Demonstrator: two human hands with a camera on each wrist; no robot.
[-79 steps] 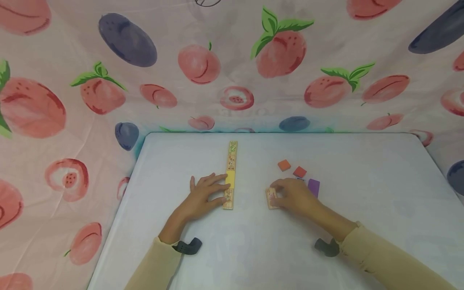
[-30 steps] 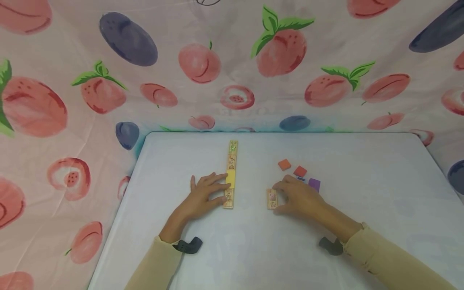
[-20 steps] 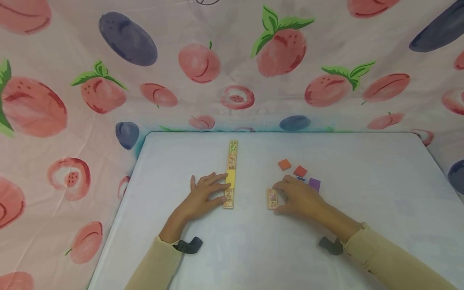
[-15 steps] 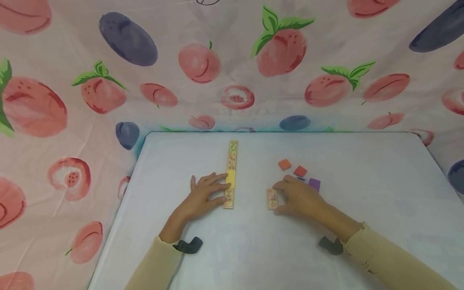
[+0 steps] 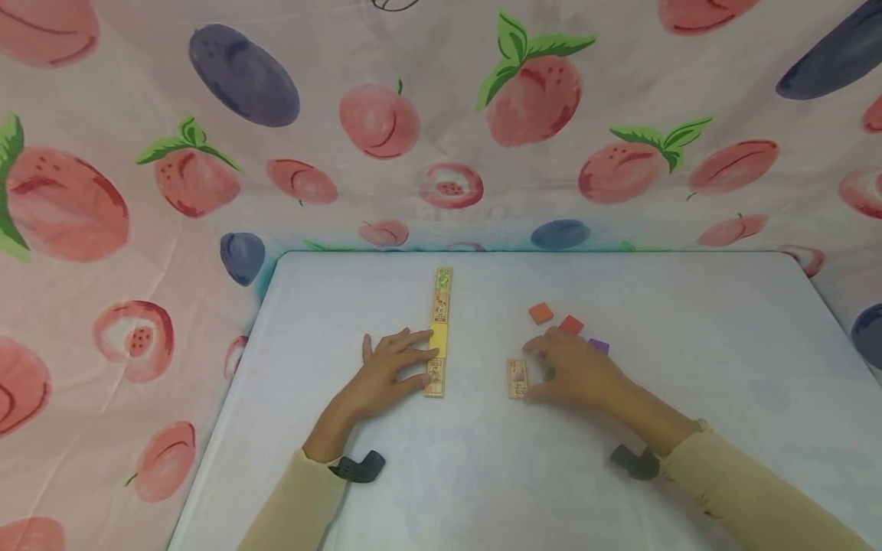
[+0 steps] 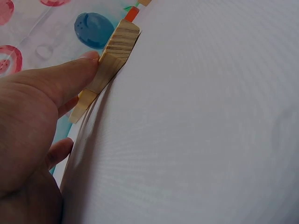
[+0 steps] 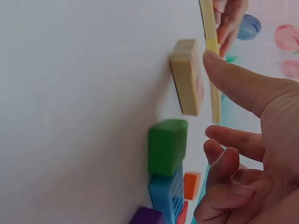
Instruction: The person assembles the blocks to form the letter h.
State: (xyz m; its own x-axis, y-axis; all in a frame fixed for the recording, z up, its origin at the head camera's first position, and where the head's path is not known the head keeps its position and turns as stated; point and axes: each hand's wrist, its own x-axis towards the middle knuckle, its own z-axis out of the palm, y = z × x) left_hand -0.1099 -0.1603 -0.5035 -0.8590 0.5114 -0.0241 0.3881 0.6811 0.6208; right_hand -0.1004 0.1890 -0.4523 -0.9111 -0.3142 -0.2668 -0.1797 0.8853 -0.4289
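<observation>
My left hand (image 5: 389, 375) lies spread beside a straight row of flat wooden dominoes, its fingertips touching the row's left side. Printed tiles make up the row, with a plain yellow domino (image 5: 439, 339) among them. In the left wrist view the thumb rests against the side of a wooden domino (image 6: 120, 43). To the right of the row, a printed domino (image 5: 517, 379) with a pink picture lies flat by itself. My right hand (image 5: 582, 371) hovers just right of it, thumb and fingers apart, holding nothing; in the right wrist view a gap shows between thumb and domino.
Beyond and under my right hand lie an orange block (image 5: 540, 313), a red block (image 5: 570, 324) and a purple block (image 5: 599, 347). The right wrist view adds a green block (image 7: 166, 144) and a blue block (image 7: 167, 193). Fruit-patterned cloth (image 5: 448, 130) rises behind the white table (image 5: 441, 474).
My right hand held the printed domino earlier, then set it down and straightened it. Now the hand has let go and drawn slightly right. The left hand has stayed put.
</observation>
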